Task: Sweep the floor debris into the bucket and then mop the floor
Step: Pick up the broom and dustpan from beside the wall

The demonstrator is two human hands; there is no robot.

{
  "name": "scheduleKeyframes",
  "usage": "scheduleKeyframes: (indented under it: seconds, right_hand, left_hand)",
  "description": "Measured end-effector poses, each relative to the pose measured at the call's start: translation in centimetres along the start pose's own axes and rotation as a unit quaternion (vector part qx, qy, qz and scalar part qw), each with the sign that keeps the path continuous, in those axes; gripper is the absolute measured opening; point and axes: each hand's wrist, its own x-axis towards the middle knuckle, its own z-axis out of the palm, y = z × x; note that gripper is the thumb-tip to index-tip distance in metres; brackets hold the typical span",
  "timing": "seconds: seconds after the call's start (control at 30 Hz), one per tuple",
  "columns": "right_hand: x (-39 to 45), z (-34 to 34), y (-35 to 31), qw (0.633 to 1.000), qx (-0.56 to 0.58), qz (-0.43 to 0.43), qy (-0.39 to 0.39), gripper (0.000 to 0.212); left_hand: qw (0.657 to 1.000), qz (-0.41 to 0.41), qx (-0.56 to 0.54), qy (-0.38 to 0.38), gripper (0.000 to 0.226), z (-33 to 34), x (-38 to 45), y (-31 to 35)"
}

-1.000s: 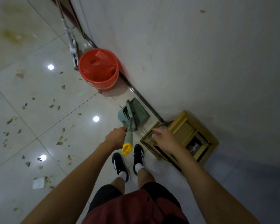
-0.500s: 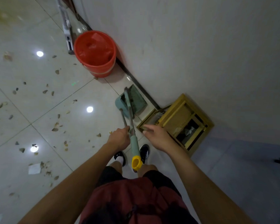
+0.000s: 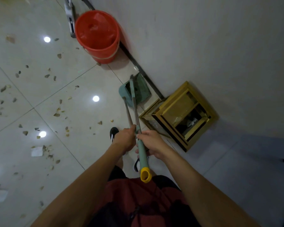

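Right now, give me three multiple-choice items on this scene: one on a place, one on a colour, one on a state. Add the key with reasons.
1. Where does the bucket stand?
A. against the wall
B. on the gold box
C. between the person's shoes

2. What colour is the cap at the near end of the green handle?
A. red
B. yellow
C. white

3. What is the right hand doing?
A. resting flat on the wall
B. holding a sheet of paper
C. gripping the green handle

Key: 1 A, the bucket sits on the tiles by the base of the wall, next to the mop. 2 B, the open-ended cap is yellow. 3 C, its fingers curl round the handle, beside the left hand, which grips the metal pole.
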Motion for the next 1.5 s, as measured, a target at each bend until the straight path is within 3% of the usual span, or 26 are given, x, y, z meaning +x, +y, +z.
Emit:
scheduleKeyframes:
  seconds: [0.23, 0.3, 0.4, 0.73, 1.1, 1.23, 1.37, 1.5]
  right_hand:
    - [-0.7, -1.0, 0.5, 0.990, 0.123, 0.056, -0.039, 0.012]
    - [-0.4, -1.1, 0.8, 0.991, 0.119, 0.055, -0.017, 0.019]
    - [0.1, -0.8, 1.2, 0.997, 0.066, 0.021, 0.037, 0.020]
    - [0.5, -0.5, 2.1, 0.986, -0.123, -0.076, 0.086, 0.017]
    - [-2.3, -2.1, -1.3, 0.986, -0.116, -0.111, 0.044, 0.019]
    - [-2.5, -1.4, -1.3, 0.965, -0.203, -0.154, 0.063, 0.014]
    - [-2.9, -1.2, 0.0, 0.922, -0.317, -0.202, 0.093, 0.007]
    - [-3.0, -3.1, 1.8, 0.906, -0.343, -0.228, 0.093, 0.013]
  left_hand:
    - [1.000, 0.004, -0.004, 0.009, 0.055, 0.4, 0.2, 1.8]
    - [1.000, 0.011, -0.007, 0.007, 0.056, 0.5, 0.5, 2.1]
    - [1.000, 0.019, -0.013, 0.002, 0.058, 0.7, 0.7, 2.3]
    - [0.999, 0.007, -0.034, 0.008, 0.058, 1.2, 0.1, 2.6]
    - [0.990, -0.011, 0.034, 0.134, 0.039, -1.9, -2.0, 3.3]
    - [0.986, -0.028, 0.033, 0.161, 0.041, -2.0, -2.8, 3.1]
    - [0.983, -0.041, 0.029, 0.177, 0.034, -1.9, -4.7, 2.9]
    - [0.967, -0.103, -0.002, 0.232, 0.031, -1.9, -7.7, 0.6]
